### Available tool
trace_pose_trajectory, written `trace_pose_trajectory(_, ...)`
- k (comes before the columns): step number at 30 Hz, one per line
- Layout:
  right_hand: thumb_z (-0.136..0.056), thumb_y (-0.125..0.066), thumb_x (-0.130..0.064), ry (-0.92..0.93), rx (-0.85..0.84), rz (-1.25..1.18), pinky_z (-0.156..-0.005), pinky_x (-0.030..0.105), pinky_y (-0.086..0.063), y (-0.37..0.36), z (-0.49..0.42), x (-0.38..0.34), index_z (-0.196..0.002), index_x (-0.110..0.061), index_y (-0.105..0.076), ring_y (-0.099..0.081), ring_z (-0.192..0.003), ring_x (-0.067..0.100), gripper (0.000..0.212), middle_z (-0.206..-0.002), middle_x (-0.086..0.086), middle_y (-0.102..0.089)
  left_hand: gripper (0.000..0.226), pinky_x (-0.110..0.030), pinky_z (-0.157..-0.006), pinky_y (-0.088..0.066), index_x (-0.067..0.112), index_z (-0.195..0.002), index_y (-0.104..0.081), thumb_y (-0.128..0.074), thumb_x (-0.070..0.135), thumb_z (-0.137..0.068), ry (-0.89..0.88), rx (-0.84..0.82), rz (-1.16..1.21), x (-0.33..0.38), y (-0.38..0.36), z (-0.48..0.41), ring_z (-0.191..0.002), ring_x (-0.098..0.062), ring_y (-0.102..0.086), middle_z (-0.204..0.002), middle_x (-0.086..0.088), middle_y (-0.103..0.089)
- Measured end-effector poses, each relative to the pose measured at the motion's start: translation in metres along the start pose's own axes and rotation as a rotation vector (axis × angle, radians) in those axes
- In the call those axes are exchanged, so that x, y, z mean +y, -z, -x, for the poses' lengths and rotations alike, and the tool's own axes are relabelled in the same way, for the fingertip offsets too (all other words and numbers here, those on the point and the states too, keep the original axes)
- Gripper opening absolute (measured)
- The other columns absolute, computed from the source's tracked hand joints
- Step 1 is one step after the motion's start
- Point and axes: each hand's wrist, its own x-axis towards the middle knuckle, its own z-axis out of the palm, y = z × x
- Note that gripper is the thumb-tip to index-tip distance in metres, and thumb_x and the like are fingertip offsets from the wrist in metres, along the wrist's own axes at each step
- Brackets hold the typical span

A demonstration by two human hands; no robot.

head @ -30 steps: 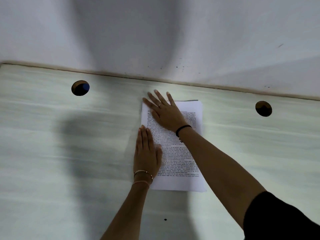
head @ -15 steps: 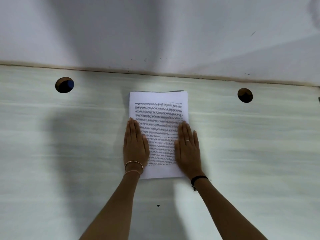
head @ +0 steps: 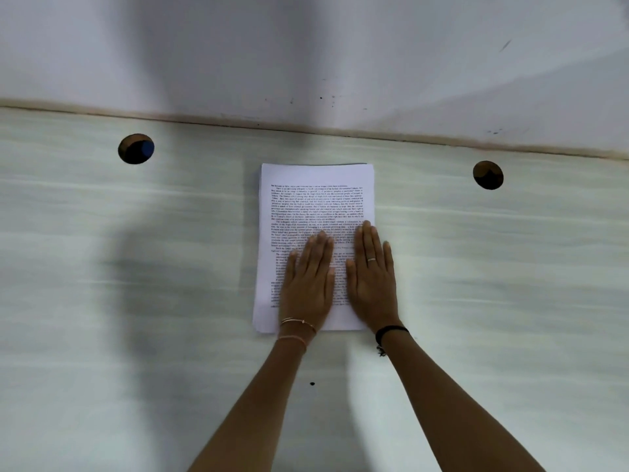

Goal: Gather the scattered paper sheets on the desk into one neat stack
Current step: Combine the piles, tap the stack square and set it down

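A stack of white printed paper sheets [head: 315, 199] lies squared up in the middle of the pale desk [head: 136, 301], its long side running away from me. My left hand [head: 308, 277] lies flat on the lower middle of the top sheet, fingers straight and together. My right hand [head: 372, 274] lies flat beside it over the stack's right edge, a ring on one finger. Both palms press down on the paper and hide part of the text.
Two round cable holes pierce the desk, one at the back left [head: 136, 148] and one at the back right [head: 488, 175]. A white wall [head: 306, 56] rises along the desk's far edge. A small dark speck [head: 312, 383] sits between my forearms.
My right hand came off the stack's top left corner and settled on the lower right. My left hand slid from the left edge towards the middle of the sheet.
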Motion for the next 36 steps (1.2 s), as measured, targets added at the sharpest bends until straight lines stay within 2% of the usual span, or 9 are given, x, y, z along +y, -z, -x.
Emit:
trace_pose_trajectory(4,-0.1,-0.029,-0.026,0.005,0.002,-0.009,-0.12,0.046,-0.015,0.0,-0.001,0.001,-0.152,-0.006,-0.015,-0.007,-0.149,0.016,0.057,-0.161,0.006,-0.011,0.055,-0.039,-0.119,-0.012,0.016,-0.149,-0.017,-0.028,0.033,-0.098,0.039,0.019,-0.015,-0.028,0.01,0.006,-0.147,-0.014,-0.011,-0.158,0.0,-0.014)
trace_pose_trajectory(12,-0.101,-0.028,-0.027,0.006,0.017,-0.022,-0.121,0.045,-0.013,0.001,0.001,0.001,-0.152,-0.008,-0.016,-0.008,-0.149,0.014,0.056,-0.161,0.004,-0.013,0.055,-0.033,-0.121,-0.006,0.015,-0.15,-0.007,-0.018,0.033,-0.099,0.113,0.015,0.021,-0.073,0.023,0.011,-0.147,-0.01,-0.006,-0.159,0.0,-0.009)
trace_pose_trajectory(16,-0.099,-0.03,-0.023,0.0,0.028,0.089,-0.119,0.051,-0.01,0.002,0.001,-0.005,-0.15,-0.001,-0.019,-0.011,-0.149,0.022,0.057,-0.16,0.011,-0.015,0.055,-0.029,-0.12,-0.003,0.015,-0.15,-0.007,-0.017,0.034,-0.099,0.14,0.011,0.035,-0.069,0.025,0.01,-0.146,-0.009,-0.009,-0.159,-0.001,-0.008)
trace_pose_trajectory(18,-0.097,-0.034,-0.02,0.146,-0.014,0.082,-0.118,0.053,-0.015,-0.001,0.006,-0.018,-0.149,0.0,-0.021,-0.011,-0.148,0.026,0.057,-0.159,0.015,-0.014,0.056,-0.027,-0.119,-0.003,0.014,-0.149,-0.008,-0.014,0.035,-0.099,0.148,0.008,0.034,-0.069,0.026,0.01,-0.146,-0.01,-0.011,-0.159,-0.002,-0.01)
trace_pose_trajectory(21,-0.099,-0.035,-0.025,0.452,-0.192,0.067,-0.12,0.046,-0.015,-0.011,0.012,-0.048,-0.152,-0.01,-0.015,-0.004,-0.149,0.021,0.059,-0.161,0.009,-0.007,0.057,-0.027,-0.118,-0.006,0.011,-0.149,-0.007,-0.009,0.037,-0.098,0.131,0.006,0.019,-0.071,0.025,0.01,-0.145,-0.012,-0.015,-0.158,-0.005,-0.012)
trace_pose_trajectory(23,-0.1,-0.033,-0.032,0.489,-0.197,0.102,-0.119,0.046,-0.015,-0.013,-0.011,-0.048,-0.153,-0.018,-0.014,-0.002,-0.149,0.018,0.058,-0.162,0.004,-0.006,0.057,-0.028,-0.119,-0.008,0.011,-0.149,-0.007,-0.007,0.037,-0.098,0.125,0.01,0.033,-0.071,0.025,0.009,-0.145,-0.012,-0.014,-0.158,-0.004,-0.011)
trace_pose_trajectory(29,-0.096,-0.035,-0.054,0.353,-0.113,0.141,-0.119,0.046,-0.015,-0.008,-0.088,-0.014,-0.15,-0.03,-0.024,-0.007,-0.149,0.019,0.06,-0.161,0.0,-0.014,0.057,-0.027,-0.12,-0.008,0.014,-0.15,-0.005,-0.004,0.04,-0.098,0.112,0.028,0.063,-0.072,0.023,0.007,-0.146,-0.01,-0.008,-0.158,-0.001,-0.007)
trace_pose_trajectory(32,-0.096,-0.036,-0.056,0.23,-0.067,0.14,-0.121,0.041,-0.011,-0.007,-0.111,-0.007,-0.151,-0.027,-0.024,-0.01,-0.149,0.018,0.063,-0.16,0.0,-0.015,0.056,-0.028,-0.12,-0.009,0.016,-0.149,-0.001,-0.007,0.038,-0.099,0.109,0.026,0.076,-0.074,0.022,0.008,-0.147,-0.009,-0.006,-0.159,0.0,-0.005)
trace_pose_trajectory(36,-0.098,-0.026,-0.051,0.028,-0.067,0.074,-0.121,0.04,-0.009,0.003,-0.136,0.022,-0.152,-0.028,-0.018,-0.009,-0.149,0.015,0.059,-0.161,-0.001,-0.013,0.056,-0.027,-0.121,-0.007,0.018,-0.149,0.0,-0.007,0.039,-0.099,0.11,0.022,0.104,-0.07,0.018,0.012,-0.147,-0.008,-0.006,-0.159,0.002,-0.004)
